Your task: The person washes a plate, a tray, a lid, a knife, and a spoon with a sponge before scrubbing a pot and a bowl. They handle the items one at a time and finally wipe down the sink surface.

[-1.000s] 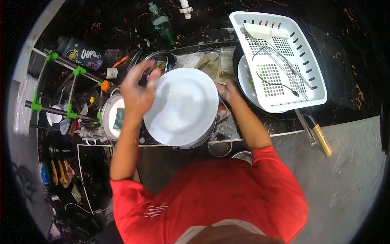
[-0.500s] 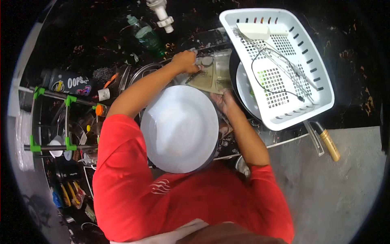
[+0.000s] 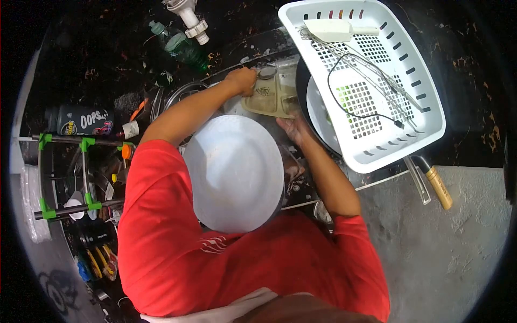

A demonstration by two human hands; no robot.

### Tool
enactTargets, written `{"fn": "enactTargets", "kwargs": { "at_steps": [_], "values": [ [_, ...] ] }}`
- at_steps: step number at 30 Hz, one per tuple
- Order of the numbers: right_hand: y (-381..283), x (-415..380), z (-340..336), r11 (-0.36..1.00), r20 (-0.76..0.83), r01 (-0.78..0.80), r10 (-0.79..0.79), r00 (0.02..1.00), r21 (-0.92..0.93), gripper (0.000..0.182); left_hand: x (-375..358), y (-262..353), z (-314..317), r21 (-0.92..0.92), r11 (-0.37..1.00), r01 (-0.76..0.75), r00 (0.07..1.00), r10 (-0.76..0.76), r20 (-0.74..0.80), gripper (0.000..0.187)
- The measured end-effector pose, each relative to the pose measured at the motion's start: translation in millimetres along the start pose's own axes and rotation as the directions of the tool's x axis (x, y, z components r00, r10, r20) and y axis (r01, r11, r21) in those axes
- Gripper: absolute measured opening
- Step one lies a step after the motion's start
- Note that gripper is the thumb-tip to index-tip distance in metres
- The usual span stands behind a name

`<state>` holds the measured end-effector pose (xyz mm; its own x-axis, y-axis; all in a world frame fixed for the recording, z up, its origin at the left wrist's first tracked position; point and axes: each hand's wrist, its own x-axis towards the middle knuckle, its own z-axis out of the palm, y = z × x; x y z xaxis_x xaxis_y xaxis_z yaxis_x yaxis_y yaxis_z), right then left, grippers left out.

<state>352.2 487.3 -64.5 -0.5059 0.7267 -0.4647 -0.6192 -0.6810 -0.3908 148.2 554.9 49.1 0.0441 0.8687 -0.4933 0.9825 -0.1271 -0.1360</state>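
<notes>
A yellowish, see-through plastic tray with compartments lies tilted beyond the large white plate. My left hand is closed at the tray's upper left edge, with most of its fingertips hidden. At the tray's lower right corner is my right hand, palm partly turned up and fingers partly behind the edge. The round white plate rests on something dark close to my chest, between my forearms. Just right of the tray, a dark pan holds a white dish.
A white perforated basket overhangs the pan, holding a white spatula, wire whisk and black cord. A wooden-handled utensil sticks out beyond the counter edge. A white faucet and green bottle are ahead; a green-jointed rack stands left.
The tray has tilted and shifted slightly left, with its printed marking now showing. My right hand has moved slightly down. The whole view has also shifted a little.
</notes>
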Motion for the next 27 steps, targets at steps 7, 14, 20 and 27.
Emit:
{"fn": "enactTargets", "kwargs": {
  "at_steps": [7,14,20,27],
  "values": [
    [-3,1,4,0.990,-0.121,-0.063,0.048,0.992,-0.128,0.031,20,-13,19,0.212,0.969,-0.125,0.932,0.188,-0.311,0.053],
    [0,9,-7,0.994,-0.008,-0.043,0.043,0.999,-0.099,0.029,47,-16,16,0.424,0.898,-0.120,0.904,0.276,-0.327,0.034],
    [-8,0,-5,0.994,-0.031,-0.021,0.018,0.999,-0.110,0.033,62,-24,31,0.579,0.803,-0.141,0.759,0.463,-0.458,0.018],
    [5,-6,-18,0.942,0.053,0.126,-0.115,0.992,-0.310,0.030,57,-19,10,0.616,0.764,-0.192,0.811,0.477,-0.338,0.016]
  ]
}}
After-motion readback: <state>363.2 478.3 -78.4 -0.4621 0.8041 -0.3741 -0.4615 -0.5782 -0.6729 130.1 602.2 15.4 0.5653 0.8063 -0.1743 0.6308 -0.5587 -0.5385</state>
